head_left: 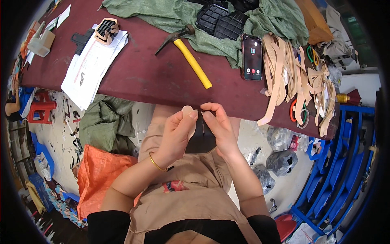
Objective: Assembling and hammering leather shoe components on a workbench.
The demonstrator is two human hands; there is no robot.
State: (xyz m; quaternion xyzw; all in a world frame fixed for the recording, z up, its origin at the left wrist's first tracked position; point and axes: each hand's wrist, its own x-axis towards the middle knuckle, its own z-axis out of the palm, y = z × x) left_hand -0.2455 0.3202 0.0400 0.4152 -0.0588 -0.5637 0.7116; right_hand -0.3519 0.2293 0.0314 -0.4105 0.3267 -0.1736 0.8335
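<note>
Both hands are raised close together in front of the table's near edge, above my lap. My left hand [176, 132] is closed, pinching a beige strap piece [187, 109] whose rounded end sticks up beyond the fingers. Just beside it, my right hand [221, 128] has its thumb and index finger bent toward each other. Something small and dark seems to be at those fingertips, too little to make out. Similar beige straps [277, 77] lie in a bundle at the table's right end.
On the dark red table [142, 69] lie a hammer with a yellow handle [193, 63], a phone [252, 57], papers [93, 61], a green cloth [162, 18] and black ribbed pieces [221, 22]. An orange sack [99, 175] sits at lower left, a blue rack [329, 175] at right.
</note>
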